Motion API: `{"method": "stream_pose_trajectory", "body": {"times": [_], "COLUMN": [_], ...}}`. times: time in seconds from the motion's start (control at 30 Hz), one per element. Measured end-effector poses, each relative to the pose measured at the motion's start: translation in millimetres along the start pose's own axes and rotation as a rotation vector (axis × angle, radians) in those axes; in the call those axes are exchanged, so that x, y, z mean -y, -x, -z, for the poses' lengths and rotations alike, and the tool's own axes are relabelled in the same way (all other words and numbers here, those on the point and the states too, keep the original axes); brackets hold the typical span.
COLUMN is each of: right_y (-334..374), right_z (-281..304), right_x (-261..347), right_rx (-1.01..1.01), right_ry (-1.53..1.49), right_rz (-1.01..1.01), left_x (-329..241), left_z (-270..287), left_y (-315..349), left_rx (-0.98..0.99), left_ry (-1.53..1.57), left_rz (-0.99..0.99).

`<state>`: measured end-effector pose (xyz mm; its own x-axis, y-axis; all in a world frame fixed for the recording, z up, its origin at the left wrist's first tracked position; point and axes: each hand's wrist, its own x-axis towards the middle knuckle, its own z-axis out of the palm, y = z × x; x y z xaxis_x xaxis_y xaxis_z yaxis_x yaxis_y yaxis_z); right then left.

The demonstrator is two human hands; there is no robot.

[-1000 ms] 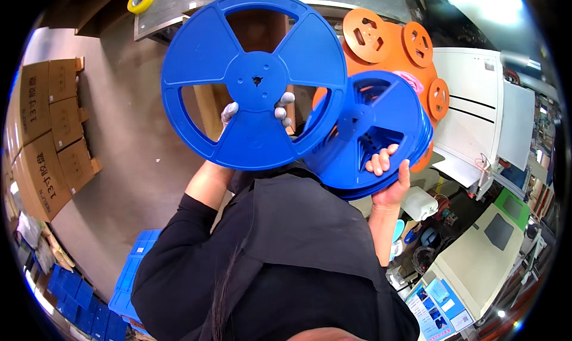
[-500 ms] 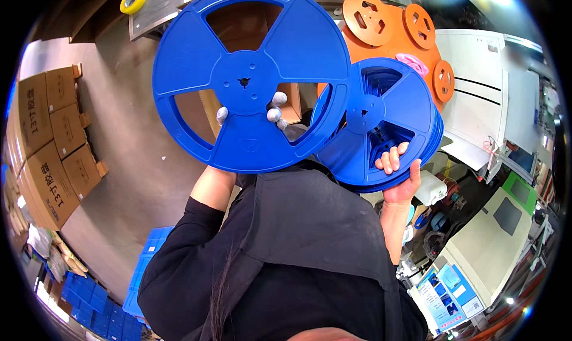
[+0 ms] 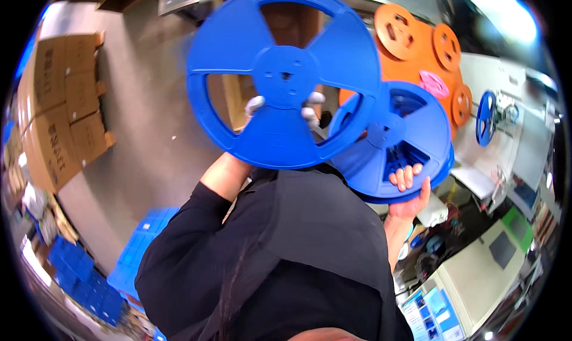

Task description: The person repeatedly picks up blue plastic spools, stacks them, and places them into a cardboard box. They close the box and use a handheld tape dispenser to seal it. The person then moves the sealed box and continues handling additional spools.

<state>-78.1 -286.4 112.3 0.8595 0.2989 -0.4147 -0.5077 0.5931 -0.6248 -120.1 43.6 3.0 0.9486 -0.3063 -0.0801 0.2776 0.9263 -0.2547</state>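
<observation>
A large blue plastic reel (image 3: pixel 286 138) faces up in front of me, with three wide windows around a hub. My left hand (image 3: pixel 311 111) grips it from beneath; whitish-covered fingertips show through two windows beside one spoke, and the palm is hidden. To its right, partly overlapped by it, is a stack of similar blue reels (image 3: pixel 411 132). My right hand (image 3: pixel 408 192) clasps the near rim of this stack, fingers curled into a window and thumb along the outer edge. How many reels it holds I cannot tell.
Beyond the stack stands an orange plate (image 3: pixel 411 70) bearing orange discs (image 3: pixel 395 31) and a pink item (image 3: pixel 434 84). An upright blue reel (image 3: pixel 486 118) is at the machine on the right. Cardboard boxes (image 3: pixel 56 126) and blue crates (image 3: pixel 140 242) are on the left.
Both hands, still gripping the reels, appear farther right in the picture, as do the surroundings. The upright blue reel at the right machine now shows.
</observation>
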Motion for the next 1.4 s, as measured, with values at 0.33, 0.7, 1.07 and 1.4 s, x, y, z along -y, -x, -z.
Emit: {"method": "stream_pose_trajectory", "body": {"times": [0.33, 0.7, 1.07, 1.4], "right_y": [1.1, -11.9, -37.9, -38.4], "right_z": [-1.2, 4.3, 32.9, 12.9], "right_x": [-2.3, -14.7, -30.0, -24.9], "right_rx": [-0.045, 0.079, 0.390, 0.451], "right_ry": [0.037, -0.097, -0.243, -0.168], "right_rz": [0.009, 0.150, 0.263, 0.246], "left_x": [3.2, -25.4, -88.4, -96.1], "left_z": [-5.1, 11.8, 64.0, 79.0], "left_y": [11.6, 25.8, 36.4, 34.2], "left_rx": [0.023, -0.055, 0.222, 0.128], "left_ry": [0.032, 0.007, -0.093, -0.114], "left_rz": [-0.087, -0.152, -0.277, -0.233]}}
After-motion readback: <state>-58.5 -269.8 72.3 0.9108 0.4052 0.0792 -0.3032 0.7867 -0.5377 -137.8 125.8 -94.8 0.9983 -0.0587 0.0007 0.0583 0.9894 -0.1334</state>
